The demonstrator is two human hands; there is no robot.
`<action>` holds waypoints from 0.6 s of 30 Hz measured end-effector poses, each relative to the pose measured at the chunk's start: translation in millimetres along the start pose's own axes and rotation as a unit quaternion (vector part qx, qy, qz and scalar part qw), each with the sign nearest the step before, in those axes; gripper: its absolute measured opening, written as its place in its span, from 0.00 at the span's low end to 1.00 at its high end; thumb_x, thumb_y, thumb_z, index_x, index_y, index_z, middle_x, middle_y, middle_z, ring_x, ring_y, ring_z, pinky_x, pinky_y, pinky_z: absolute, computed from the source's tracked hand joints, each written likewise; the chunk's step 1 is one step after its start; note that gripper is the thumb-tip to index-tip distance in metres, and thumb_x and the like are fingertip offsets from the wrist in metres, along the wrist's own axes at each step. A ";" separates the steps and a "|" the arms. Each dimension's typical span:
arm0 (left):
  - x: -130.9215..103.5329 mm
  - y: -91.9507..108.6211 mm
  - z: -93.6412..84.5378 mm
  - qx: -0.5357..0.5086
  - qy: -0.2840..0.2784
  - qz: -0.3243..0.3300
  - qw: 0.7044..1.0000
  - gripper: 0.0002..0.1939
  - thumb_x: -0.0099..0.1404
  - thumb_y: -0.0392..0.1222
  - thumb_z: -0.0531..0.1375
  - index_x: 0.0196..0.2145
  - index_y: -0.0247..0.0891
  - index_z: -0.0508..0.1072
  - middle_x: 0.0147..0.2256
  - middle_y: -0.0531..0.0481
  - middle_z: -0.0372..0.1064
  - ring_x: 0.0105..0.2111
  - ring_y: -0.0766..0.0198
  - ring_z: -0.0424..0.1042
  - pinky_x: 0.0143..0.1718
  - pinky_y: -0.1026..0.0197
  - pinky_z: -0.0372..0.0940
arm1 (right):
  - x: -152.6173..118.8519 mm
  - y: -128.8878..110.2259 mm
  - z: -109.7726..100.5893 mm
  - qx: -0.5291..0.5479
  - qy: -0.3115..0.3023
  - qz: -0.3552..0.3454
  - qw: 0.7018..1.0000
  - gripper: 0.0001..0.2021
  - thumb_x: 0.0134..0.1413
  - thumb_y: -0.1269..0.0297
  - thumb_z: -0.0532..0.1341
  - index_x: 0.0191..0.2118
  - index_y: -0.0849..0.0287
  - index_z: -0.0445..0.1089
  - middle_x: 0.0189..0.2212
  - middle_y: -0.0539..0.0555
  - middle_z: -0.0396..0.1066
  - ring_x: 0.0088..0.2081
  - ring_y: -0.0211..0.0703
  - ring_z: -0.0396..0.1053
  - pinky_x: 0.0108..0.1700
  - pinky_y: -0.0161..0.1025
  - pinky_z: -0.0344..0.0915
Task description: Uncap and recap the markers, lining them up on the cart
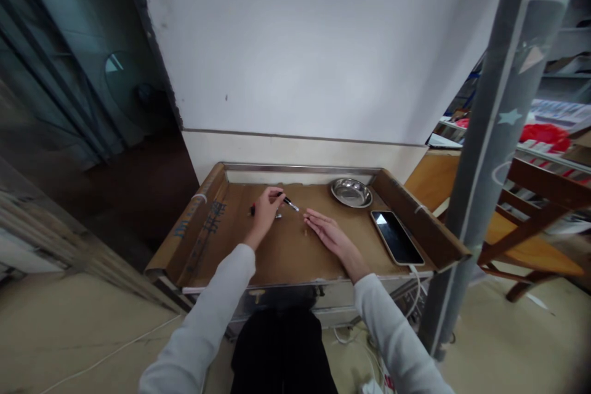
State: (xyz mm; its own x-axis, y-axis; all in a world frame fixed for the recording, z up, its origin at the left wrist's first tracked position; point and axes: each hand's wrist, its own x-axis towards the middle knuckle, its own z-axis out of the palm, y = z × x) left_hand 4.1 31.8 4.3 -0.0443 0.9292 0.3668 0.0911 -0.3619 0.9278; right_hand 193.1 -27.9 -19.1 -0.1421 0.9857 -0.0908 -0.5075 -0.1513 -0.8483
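Observation:
My left hand (268, 206) is closed on a slim pen (290, 202) with a black barrel and a paler, shiny front end. The pen tilts down to the right, toward my right hand (325, 231). That hand's fingers are stretched out close to the pen's tip; I cannot tell whether they touch it. Beneath my left hand, small dark and red pieces (252, 209) are partly hidden. A small shiny metal piece (278, 216) lies just right of its wrist. Both hands are above the brown cardboard (286, 258) lining the table.
A round steel dish (351, 192) stands at the back right. In front of it lies a phone (397, 237) with a white cable (418, 283). Raised cardboard sides (418, 217) border the table. A grey post (489, 135) and a wooden chair (530, 228) are to the right.

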 end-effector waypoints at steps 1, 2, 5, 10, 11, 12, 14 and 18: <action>0.9 -5.4 3.3 0.034 -0.016 0.006 0.999 0.11 0.56 0.45 0.60 0.35 0.36 0.70 0.33 0.48 0.71 0.31 0.65 0.72 0.34 0.60 0.68 | 0.9 0.0 -2.1 -0.024 0.008 -0.017 1.000 0.13 0.43 0.72 0.64 0.39 0.61 0.73 0.37 0.53 0.74 0.40 0.35 0.71 0.50 0.34 0.65; 1.8 -9.7 6.7 0.070 -0.034 0.014 0.997 0.09 0.56 0.43 0.60 0.34 0.36 0.70 0.33 0.48 0.71 0.32 0.64 0.72 0.36 0.60 0.67 | 2.1 -0.2 -4.1 -0.049 0.016 -0.036 0.998 0.13 0.41 0.71 0.65 0.38 0.60 0.72 0.36 0.53 0.74 0.39 0.36 0.71 0.49 0.36 0.66; 3.3 -14.3 14.5 0.189 -0.104 0.050 0.975 0.05 0.57 0.39 0.60 0.33 0.37 0.69 0.32 0.49 0.72 0.34 0.64 0.71 0.41 0.58 0.64 | 6.7 -1.4 -9.2 -0.149 0.033 -0.101 0.983 0.15 0.41 0.63 0.66 0.39 0.59 0.71 0.36 0.53 0.74 0.34 0.36 0.71 0.43 0.38 0.68; -8.7 -2.6 14.0 0.367 -0.133 0.158 0.907 0.06 0.62 0.40 0.56 0.37 0.39 0.70 0.39 0.47 0.69 0.44 0.56 0.65 0.47 0.51 0.58 | 11.9 -1.3 -13.9 -0.306 0.047 -0.226 0.924 0.12 0.47 0.58 0.61 0.36 0.58 0.71 0.37 0.54 0.74 0.40 0.40 0.70 0.47 0.41 0.64; -13.8 1.1 12.7 0.373 -0.128 0.172 0.903 0.07 0.63 0.40 0.54 0.38 0.39 0.69 0.40 0.46 0.68 0.44 0.56 0.64 0.48 0.51 0.57 | 12.1 -1.0 -14.5 -0.317 0.049 -0.243 0.916 0.11 0.48 0.58 0.60 0.36 0.58 0.71 0.37 0.55 0.74 0.42 0.41 0.69 0.49 0.41 0.63; -19.7 5.0 11.4 0.369 -0.131 0.179 0.902 0.09 0.65 0.41 0.52 0.39 0.38 0.69 0.40 0.46 0.67 0.44 0.57 0.64 0.48 0.52 0.57 | 12.0 -0.7 -15.2 -0.322 0.050 -0.254 0.910 0.11 0.49 0.59 0.60 0.36 0.58 0.71 0.38 0.55 0.74 0.43 0.41 0.69 0.50 0.42 0.62; -32.3 11.9 9.9 0.329 -0.205 0.191 0.902 0.11 0.66 0.42 0.49 0.41 0.39 0.68 0.40 0.47 0.66 0.42 0.61 0.65 0.47 0.57 0.58 | 11.7 -0.4 -16.5 -0.330 0.051 -0.262 0.906 0.10 0.49 0.60 0.59 0.37 0.58 0.71 0.39 0.56 0.73 0.44 0.42 0.69 0.50 0.42 0.62; -53.0 16.5 14.1 0.270 -0.375 0.190 0.866 0.14 0.62 0.47 0.56 0.45 0.43 0.68 0.42 0.49 0.64 0.42 0.63 0.66 0.46 0.61 0.60 | 12.8 0.7 -18.9 -0.352 0.055 -0.265 0.896 0.10 0.48 0.64 0.58 0.38 0.58 0.70 0.40 0.56 0.73 0.44 0.42 0.70 0.49 0.42 0.63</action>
State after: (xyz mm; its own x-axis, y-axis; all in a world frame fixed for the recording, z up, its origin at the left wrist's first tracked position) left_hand 22.0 -22.4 -0.8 0.7320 0.6103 0.3029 0.4177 -0.7532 0.5081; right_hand 207.0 -14.0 -30.7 0.0653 0.9125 0.4038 0.1888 0.3860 -0.9030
